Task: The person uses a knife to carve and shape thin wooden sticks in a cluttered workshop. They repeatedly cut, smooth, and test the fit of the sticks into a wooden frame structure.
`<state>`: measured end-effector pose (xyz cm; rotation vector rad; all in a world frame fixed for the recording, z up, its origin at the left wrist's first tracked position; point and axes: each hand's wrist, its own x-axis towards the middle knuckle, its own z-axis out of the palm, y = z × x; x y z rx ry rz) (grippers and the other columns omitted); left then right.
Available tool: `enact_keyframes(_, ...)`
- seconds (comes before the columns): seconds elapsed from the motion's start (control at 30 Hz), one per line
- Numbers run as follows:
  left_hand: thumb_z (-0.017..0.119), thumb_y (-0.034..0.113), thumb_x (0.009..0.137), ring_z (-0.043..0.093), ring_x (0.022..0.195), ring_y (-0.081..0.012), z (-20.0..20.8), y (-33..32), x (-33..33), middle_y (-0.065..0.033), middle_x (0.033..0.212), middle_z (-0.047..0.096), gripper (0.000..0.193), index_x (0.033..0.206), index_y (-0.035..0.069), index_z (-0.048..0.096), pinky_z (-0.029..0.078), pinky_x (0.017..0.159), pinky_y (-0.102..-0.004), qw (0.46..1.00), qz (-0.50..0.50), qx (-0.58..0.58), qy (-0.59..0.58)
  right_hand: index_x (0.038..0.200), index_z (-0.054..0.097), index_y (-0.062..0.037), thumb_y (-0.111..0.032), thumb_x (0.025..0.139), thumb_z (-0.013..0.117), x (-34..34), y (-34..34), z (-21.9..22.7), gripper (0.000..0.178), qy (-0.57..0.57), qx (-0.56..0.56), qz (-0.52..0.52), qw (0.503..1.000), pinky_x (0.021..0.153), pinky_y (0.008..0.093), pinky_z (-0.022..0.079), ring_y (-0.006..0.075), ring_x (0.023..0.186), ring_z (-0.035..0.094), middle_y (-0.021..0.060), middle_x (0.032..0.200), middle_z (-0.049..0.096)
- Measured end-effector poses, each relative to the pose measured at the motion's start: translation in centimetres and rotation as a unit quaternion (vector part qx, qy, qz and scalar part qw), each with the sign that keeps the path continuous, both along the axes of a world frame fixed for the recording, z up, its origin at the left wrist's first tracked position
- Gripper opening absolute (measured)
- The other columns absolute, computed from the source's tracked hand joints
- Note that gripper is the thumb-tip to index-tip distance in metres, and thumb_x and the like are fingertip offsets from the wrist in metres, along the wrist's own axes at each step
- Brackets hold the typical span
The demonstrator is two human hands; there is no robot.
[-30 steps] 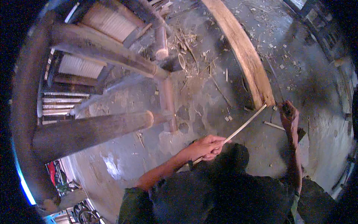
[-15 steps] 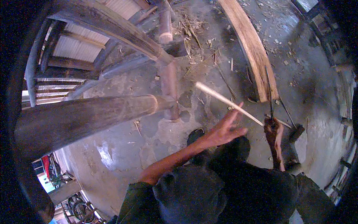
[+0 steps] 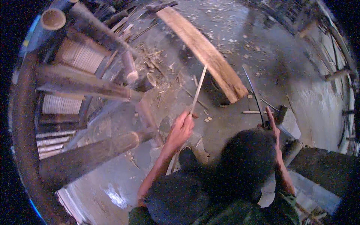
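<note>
The left hand's grip (image 3: 181, 129) is closed around the bottom end of a thin, pale, stiff bamboo stick (image 3: 198, 89) pointing up over the grey floor (image 3: 232, 123), light and probably easy to snap, while the right hand (image 3: 273, 119) rests near a dark tool, its grip unclear.

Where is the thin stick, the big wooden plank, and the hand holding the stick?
thin stick (image 3: 198, 88), head view, middle of its shaft
wooden plank (image 3: 204, 50), head view, its broad top face
left hand (image 3: 181, 131), head view, back of the hand
</note>
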<state>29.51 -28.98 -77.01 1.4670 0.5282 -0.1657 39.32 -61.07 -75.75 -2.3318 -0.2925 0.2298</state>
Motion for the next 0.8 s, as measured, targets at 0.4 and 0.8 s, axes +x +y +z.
enact_keyframes(0.4, 0.043, 0.024, 0.096, 0.051, 0.065, -0.015, -2.4, 0.8, -2.7, -0.0041, 0.07, 0.052, 0.026, 0.1, 0.004, 0.059, 0.042, 0.063, -0.0306, 0.942, -0.078, 0.319, -0.073, 0.1, 0.054, -0.0145, -0.021, 0.08, 0.061, 0.7, 5.9, 2.7, 0.022, -0.098, -0.099, 0.214, 0.967, 0.057, 0.0453, 0.044, 0.0304, 0.073, 0.065, 0.009, 0.08, 0.066)
enact_keyframes(0.8, 0.046, 0.025, 0.096, 0.057, 0.066, -0.019, 2.1, 0.2, -5.7, -0.0078, 0.073, 0.06, 0.028, 0.1, 0.003, 0.061, 0.045, 0.062, -0.0334, 0.959, -0.142, 0.246, 0.002, 0.089, 0.053, -0.0145, -0.019, 0.074, 0.057, 0.9, 11.0, 2.5, 0.016, -0.174, -0.023, 0.274, 0.946, 0.056, 0.0405, 0.042, 0.0305, 0.064, 0.06, 0.0084, 0.07, 0.059)
